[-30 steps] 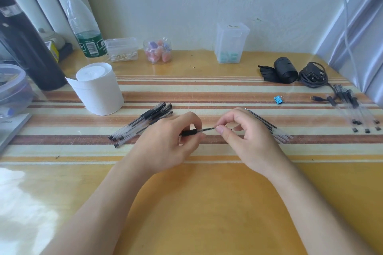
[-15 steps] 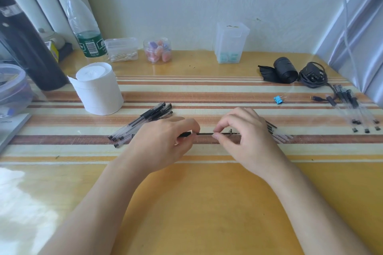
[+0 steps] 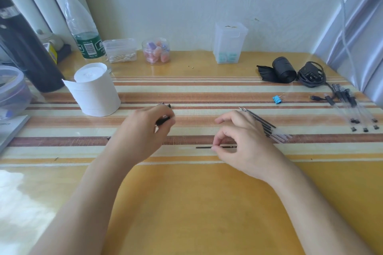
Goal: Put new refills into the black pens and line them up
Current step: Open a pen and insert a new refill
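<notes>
Change: hands have parted since a second ago; then both met on one pen, now the refill (image 3: pixel 204 147) is out of the barrel.
Meaning: probably the old refill pulled free; a new one goes in next.
Right hand (image 3: pixel 244 141): thumb and forefinger pinching the refill, held level just over the table (image 3: pixel 196 203).
Left hand (image 3: pixel 143 132): closed round the pen (image 3: pixel 162 120), only its black end showing.
Refills (image 3: pixel 262 123): thin black rods, fanned behind the right hand.
Pens: mostly hidden by the left hand.
Far pens (image 3: pixel 352 109): clear barrels, black caps, at right.
Surface: glossy, striped cloth under it.
</notes>
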